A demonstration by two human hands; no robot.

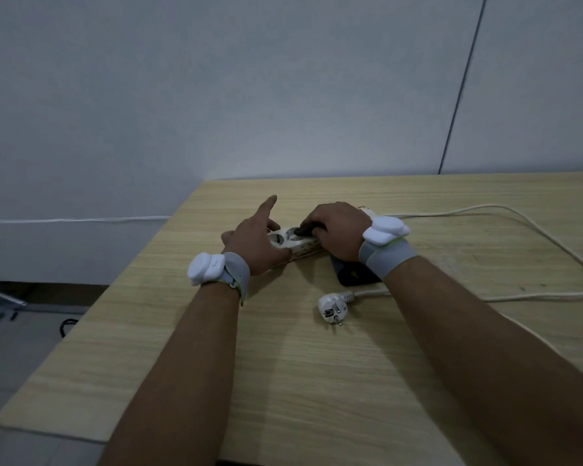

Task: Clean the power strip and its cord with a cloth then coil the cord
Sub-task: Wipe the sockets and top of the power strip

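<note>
Your white power strip (292, 243) lies flat on the wooden worktop (317, 381), pinned between both hands. Your left hand (254, 245) holds its near end, thumb along the side and forefinger raised straight and clear of it. Your right hand (337, 230) presses a dark cloth (308, 231) into a socket well, fingers curled round the fabric; that grip is clamped on the cloth, while the left grip is clamped on the strip itself.

The white cord (535, 230) runs out from behind your right wrist, loops wide to the right and comes back under your right forearm to the plug (334, 307), which lies loose, pins up, just nearer you than your hands. A dark flat object (354, 275), possibly a phone, sits beneath your right wrist.

The cord looks uncleaned and uncoiled. The risks, as they appear: the strip skidding out from under the cloth if the left grip eases; your right forearm dragging the plug or the dark object as you wipe; and the far loop slipping over the worktop's right edge when you pull the cord in.
</note>
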